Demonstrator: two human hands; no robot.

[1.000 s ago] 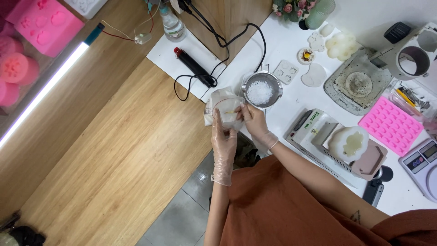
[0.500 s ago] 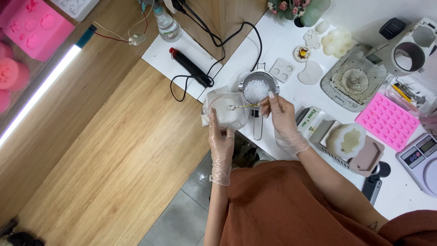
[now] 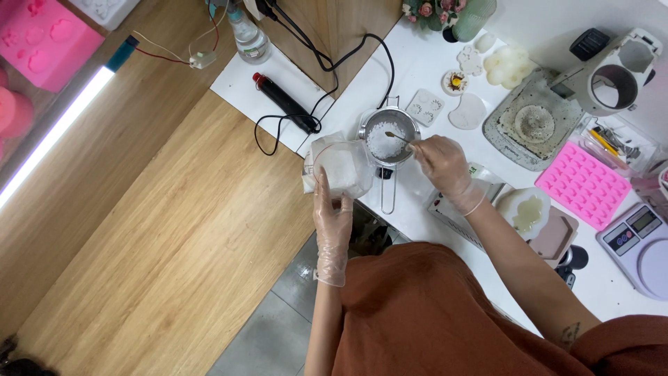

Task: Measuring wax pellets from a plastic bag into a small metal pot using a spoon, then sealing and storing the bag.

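Left hand [image 3: 332,221], gloved, fingers wrapped on clear bag of white granules [image 3: 339,167], as half second ago, at worktop [image 3: 417,202] edge. Right hand [image 3: 442,163] moved from bag to small steel pot [image 3: 389,134]; fingers pinch small spoon [image 3: 397,136], bowl now over granules inside. Spoon contents too small to tell. Pot handle points toward person. Beyond: black cable, pink mould [image 3: 585,184], scale [image 3: 643,240] cut off at right.

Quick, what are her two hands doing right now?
Left hand: closed on the bag of white flakes.
Right hand: closed on a small spoon over the pot.
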